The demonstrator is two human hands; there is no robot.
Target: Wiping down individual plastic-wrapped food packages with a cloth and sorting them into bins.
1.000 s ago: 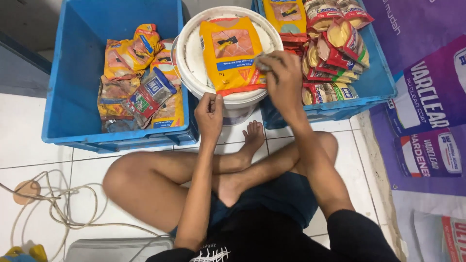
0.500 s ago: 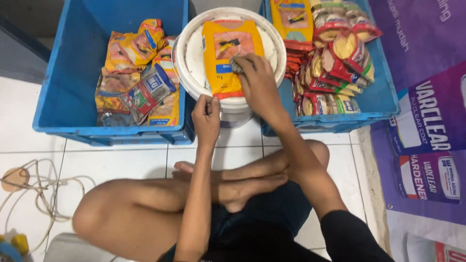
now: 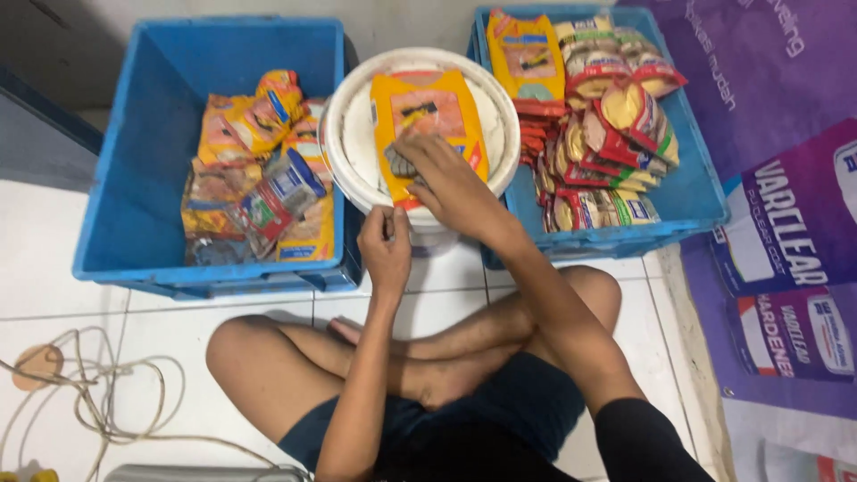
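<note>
Seated cross-legged on the white tiled floor [image 3: 54,268], I press my right hand [image 3: 444,178], fingers spread, on an orange packet [image 3: 428,112] atop a white bucket [image 3: 357,170], left hand [image 3: 386,243] pinched at its rim, contents unclear.

Two blue plastic crates [image 3: 134,259] are set side by side on a white tiled floor [image 3: 54,295], with a gap between them. In the left crate, a loose heap of orange and yellow snack packets [image 3: 259,170] is piled toward its right wall, while the rest of its bottom is left bare. The right crate [image 3: 696,196] is filled with upright rows of red and yellow sachets [image 3: 607,152]. A tangled pale cord [image 3: 107,402] is spread over the tiles at the lower left, beside a small round tan disc [image 3: 37,366]. Purple printed banners [image 3: 786,241] are seen along the right edge.
</note>
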